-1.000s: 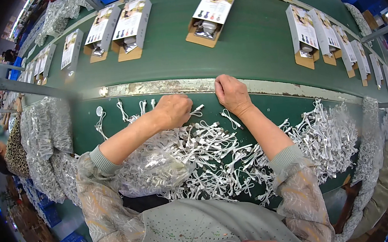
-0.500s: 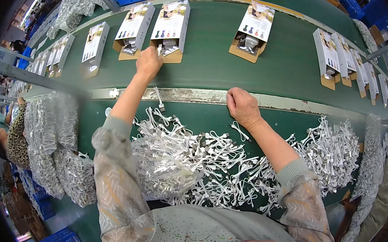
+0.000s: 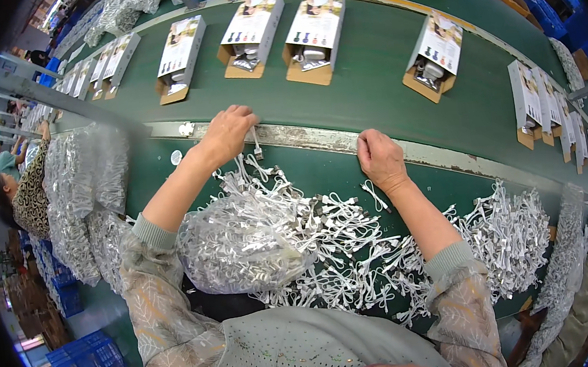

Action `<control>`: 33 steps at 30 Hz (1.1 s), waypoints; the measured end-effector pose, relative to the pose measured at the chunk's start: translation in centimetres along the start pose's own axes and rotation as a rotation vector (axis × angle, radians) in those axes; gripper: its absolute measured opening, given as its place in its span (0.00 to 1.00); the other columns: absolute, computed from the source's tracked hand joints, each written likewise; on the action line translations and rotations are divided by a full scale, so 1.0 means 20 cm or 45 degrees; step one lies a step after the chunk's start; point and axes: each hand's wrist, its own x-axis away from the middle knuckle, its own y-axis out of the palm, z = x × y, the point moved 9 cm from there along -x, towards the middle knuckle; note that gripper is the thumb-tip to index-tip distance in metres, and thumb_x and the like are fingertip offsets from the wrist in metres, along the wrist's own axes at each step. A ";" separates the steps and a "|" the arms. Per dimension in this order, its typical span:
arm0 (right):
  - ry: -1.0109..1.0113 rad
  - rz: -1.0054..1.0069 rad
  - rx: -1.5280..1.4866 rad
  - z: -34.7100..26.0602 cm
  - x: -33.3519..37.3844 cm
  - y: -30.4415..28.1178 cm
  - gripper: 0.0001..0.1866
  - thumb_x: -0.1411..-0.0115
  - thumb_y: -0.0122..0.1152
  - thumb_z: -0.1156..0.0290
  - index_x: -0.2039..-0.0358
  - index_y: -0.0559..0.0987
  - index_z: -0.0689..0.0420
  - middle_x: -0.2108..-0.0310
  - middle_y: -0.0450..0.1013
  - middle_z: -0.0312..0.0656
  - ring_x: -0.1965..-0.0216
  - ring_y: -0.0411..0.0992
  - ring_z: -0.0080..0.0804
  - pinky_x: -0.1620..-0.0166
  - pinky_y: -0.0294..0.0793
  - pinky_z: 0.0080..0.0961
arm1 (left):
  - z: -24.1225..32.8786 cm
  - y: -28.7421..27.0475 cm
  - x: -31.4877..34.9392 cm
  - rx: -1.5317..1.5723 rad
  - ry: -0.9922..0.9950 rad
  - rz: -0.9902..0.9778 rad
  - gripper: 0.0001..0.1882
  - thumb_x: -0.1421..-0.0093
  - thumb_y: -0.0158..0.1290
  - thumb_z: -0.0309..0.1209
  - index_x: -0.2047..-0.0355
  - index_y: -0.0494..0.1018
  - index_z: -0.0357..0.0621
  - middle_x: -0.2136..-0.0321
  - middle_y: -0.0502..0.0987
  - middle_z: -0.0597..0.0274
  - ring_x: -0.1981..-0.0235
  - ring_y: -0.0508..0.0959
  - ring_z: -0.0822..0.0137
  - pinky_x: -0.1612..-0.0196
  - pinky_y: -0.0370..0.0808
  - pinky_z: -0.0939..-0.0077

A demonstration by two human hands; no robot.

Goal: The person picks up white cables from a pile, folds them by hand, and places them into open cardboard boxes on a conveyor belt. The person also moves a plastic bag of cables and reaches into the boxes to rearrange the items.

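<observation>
The left hand (image 3: 229,131) bends over the worn pale rail (image 3: 307,137) with its fingers drawn together at the far end of a short white cable with a silver metal plug (image 3: 257,150), though I cannot tell whether they pinch it; that cable lies near-to-far just right of the palm, plug toward the near side, much closer to this hand than to the other. The right hand (image 3: 381,159) is curled at the rail, its grip hidden, with a loose bundled white cable (image 3: 375,196) just nearer. Beyond, open-ended white printed cardboard boxes (image 3: 318,22) stand on the green belt (image 3: 367,60).
</observation>
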 end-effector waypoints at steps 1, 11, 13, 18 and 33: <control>0.007 -0.005 0.030 0.00 0.00 0.00 0.05 0.49 0.55 0.76 0.73 0.68 0.57 0.78 0.69 0.44 0.74 0.72 0.41 0.72 0.71 0.33 | -0.04 0.04 0.02 -0.059 -0.042 -0.085 0.15 0.54 0.48 0.17 0.65 0.75 0.43 0.58 0.74 0.56 0.55 0.71 0.54 0.56 0.71 0.64; -0.017 0.002 0.012 -0.02 -0.01 0.01 0.05 0.49 0.56 0.76 0.73 0.68 0.56 0.79 0.69 0.44 0.75 0.72 0.40 0.72 0.72 0.34 | -0.09 0.02 0.02 0.138 -0.079 0.061 0.10 0.51 0.53 0.27 0.67 0.74 0.43 0.76 0.77 0.56 0.69 0.76 0.52 0.64 0.72 0.62; 0.003 -0.007 -0.012 -0.02 -0.02 0.01 0.03 0.49 0.55 0.77 0.73 0.70 0.57 0.79 0.70 0.45 0.76 0.71 0.43 0.72 0.71 0.34 | -0.17 0.05 -0.01 0.285 -0.274 0.006 0.09 0.51 0.53 0.29 0.70 0.75 0.39 0.78 0.76 0.54 0.74 0.77 0.54 0.67 0.73 0.65; 0.000 -0.001 0.011 -0.01 -0.02 0.01 0.04 0.49 0.55 0.77 0.73 0.70 0.57 0.79 0.70 0.45 0.75 0.71 0.43 0.72 0.71 0.34 | -0.12 -0.07 -0.26 0.745 -0.439 0.279 0.09 0.54 0.52 0.32 0.80 0.75 0.37 0.83 0.77 0.54 0.78 0.78 0.57 0.69 0.74 0.67; -0.043 0.004 0.003 -0.11 -0.14 0.10 0.05 0.49 0.56 0.75 0.74 0.68 0.57 0.78 0.69 0.44 0.73 0.71 0.43 0.71 0.71 0.35 | 0.51 -0.23 -0.25 0.636 0.268 0.317 0.04 0.52 0.55 0.28 0.74 0.74 0.42 0.77 0.75 0.54 0.74 0.76 0.53 0.68 0.73 0.64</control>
